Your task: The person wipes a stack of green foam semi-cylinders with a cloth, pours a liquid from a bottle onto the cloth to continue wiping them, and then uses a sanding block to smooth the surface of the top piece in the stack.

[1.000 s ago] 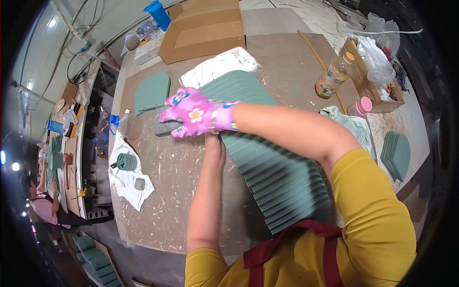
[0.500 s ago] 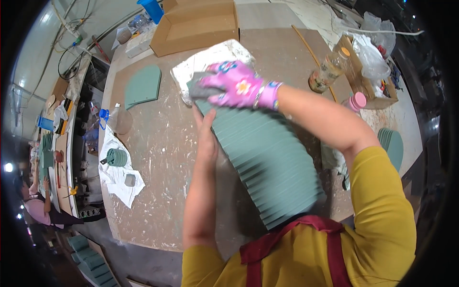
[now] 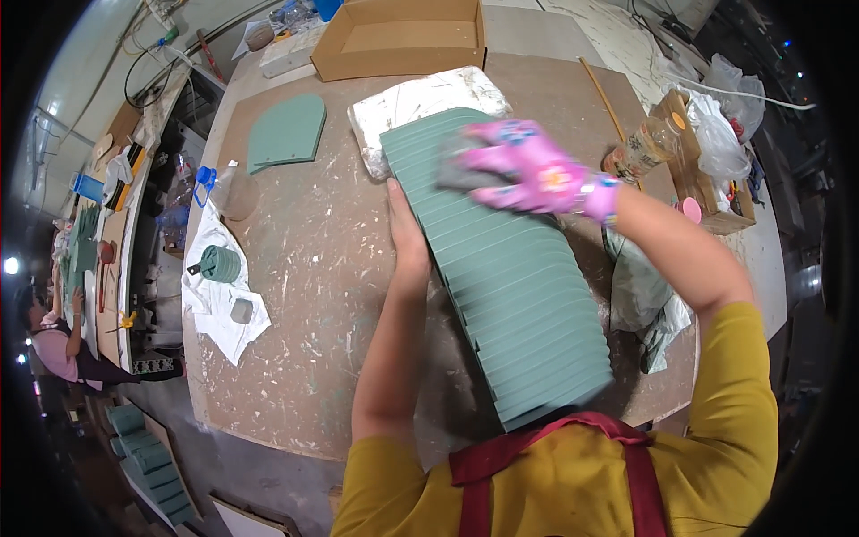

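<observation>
A long green ribbed panel (image 3: 528, 313) with a rounded far end slants from my front toward the far middle of the table. Its far end rests against a white wrapped block (image 3: 376, 121). My bare left hand (image 3: 404, 224) grips the panel's left edge, its fingers partly hidden beneath. On my right hand (image 3: 537, 174) is a pink flowered glove. It presses a grey pad (image 3: 456, 172) onto the ribs near the far end. Motion blurs the pad and the gloved fingers.
At left lie a green rounded board (image 3: 288, 132) and a white cloth (image 3: 210, 309) bearing a green coiled piece (image 3: 219, 264). An open cardboard box (image 3: 398, 45) stands at the back. A jar (image 3: 644, 148) and crumpled cloth (image 3: 640, 286) sit at right. Another person works far left.
My right hand has moved the grey pad from the panel's far left corner rightward and slightly nearer across the ribs. My left hand still holds the left edge. The view has shifted.
</observation>
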Demonstrator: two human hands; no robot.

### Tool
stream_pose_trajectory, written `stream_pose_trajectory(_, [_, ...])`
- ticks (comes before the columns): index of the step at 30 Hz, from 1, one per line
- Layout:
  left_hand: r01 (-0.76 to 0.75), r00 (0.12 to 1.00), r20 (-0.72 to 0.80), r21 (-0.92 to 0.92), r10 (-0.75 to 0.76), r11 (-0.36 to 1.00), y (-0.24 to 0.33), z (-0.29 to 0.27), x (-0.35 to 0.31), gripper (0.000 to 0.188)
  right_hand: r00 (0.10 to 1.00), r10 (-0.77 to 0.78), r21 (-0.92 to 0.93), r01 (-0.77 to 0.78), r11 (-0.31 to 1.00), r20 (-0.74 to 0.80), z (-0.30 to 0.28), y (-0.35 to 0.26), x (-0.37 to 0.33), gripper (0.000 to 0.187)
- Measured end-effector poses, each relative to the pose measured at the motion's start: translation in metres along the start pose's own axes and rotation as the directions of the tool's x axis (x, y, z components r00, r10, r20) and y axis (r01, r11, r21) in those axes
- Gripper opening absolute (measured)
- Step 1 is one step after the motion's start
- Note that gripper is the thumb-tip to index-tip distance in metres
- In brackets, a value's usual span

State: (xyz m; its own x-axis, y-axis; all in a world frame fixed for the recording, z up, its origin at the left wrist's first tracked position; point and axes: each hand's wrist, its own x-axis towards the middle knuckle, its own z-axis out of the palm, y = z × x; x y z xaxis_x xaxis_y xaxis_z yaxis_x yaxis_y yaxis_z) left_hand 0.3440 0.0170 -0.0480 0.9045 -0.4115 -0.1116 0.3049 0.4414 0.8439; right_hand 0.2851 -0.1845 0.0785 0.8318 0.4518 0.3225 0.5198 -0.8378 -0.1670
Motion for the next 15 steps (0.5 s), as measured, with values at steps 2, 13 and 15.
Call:
stream_pose_trajectory(2, [0.097, 0.993, -0.056, -0.173, -0.108, 0.98, -0.03, -0.017, 0.007, 0.057, 0.993, -0.118, 0.103, 0.118, 0.988, -0.001, 0.031, -0.035, 0.043, 0.044])
stream_pose_trajectory(13, [-0.124, 0.981, -0.144, 0.047, 0.129, 0.991, -0.037, -0.013, 0.015, 0.051, 0.964, 0.266, 0.073, -0.267, 0.961, 0.029, 0.006, 0.011, 0.024, 0.053])
stream_pose_trajectory(15, [-0.125, 0.982, -0.139, 0.047, 0.13, 0.991, -0.047, -0.019, 0.023, 0.052, 0.998, 0.063, 0.018, -0.062, 0.998, -0.022, 0.038, -0.008, 0.052, 0.046])
